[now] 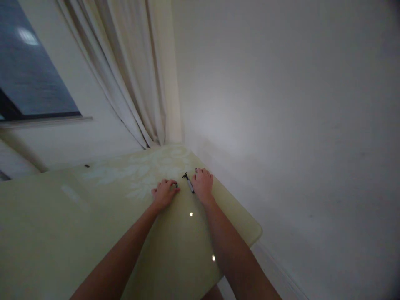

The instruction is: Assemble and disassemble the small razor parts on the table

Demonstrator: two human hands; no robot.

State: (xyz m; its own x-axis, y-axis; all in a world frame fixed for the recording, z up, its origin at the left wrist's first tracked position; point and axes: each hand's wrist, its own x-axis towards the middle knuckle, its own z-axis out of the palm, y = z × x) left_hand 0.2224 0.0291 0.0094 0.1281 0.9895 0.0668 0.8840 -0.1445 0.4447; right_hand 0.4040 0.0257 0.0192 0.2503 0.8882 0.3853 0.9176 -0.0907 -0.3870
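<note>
A razor point(189, 183) with a black head and a grey-and-black handle lies on the pale green table point(93, 233), between my two hands. My left hand point(163, 194) is to the left of the razor, its thumb and forefinger closed on a small dark piece point(176, 185) too small to name. My right hand point(203, 184) is just right of the razor, palm down with the fingers curled. A tiny dark bit point(196, 170) shows at its fingertips; the rest of what it holds, if anything, is hidden.
Another small dark piece point(86, 166) lies near the table's far left edge. A white wall point(281, 125) runs along the right side. Beige curtains point(125, 62) hang behind the table, beside a window point(34, 71). The table's rounded corner point(258, 231) is at the right.
</note>
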